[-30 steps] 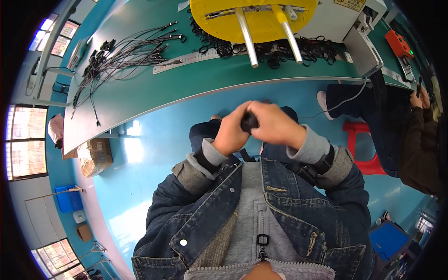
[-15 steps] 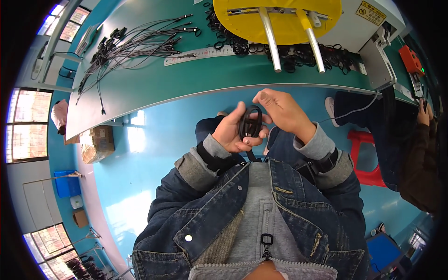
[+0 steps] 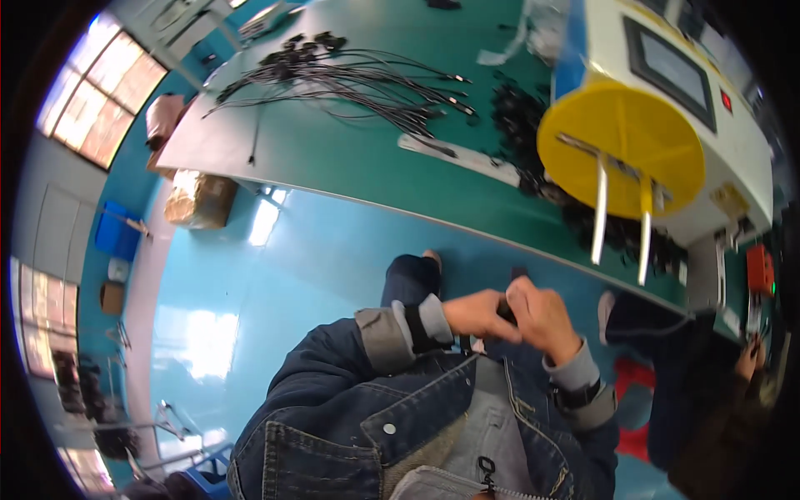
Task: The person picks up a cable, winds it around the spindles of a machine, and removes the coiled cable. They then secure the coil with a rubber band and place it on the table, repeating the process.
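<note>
**Below the bench edge, both hands on one small dark part**

Below the near edge of the green bench [image 3: 350, 167], the left hand [image 3: 477, 315] and right hand [image 3: 543, 318] press together, both pinching a small black object [image 3: 506, 310] above the lap. Black cables [image 3: 350, 79] lie spread toward the bench's far left corner.

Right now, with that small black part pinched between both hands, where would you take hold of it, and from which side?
The small black part is almost covered by the left hand and right hand. Only its top edge shows, facing the green bench. I would probably pinch that exposed edge, coming from the bench side, since fingers block both flanks.
</note>
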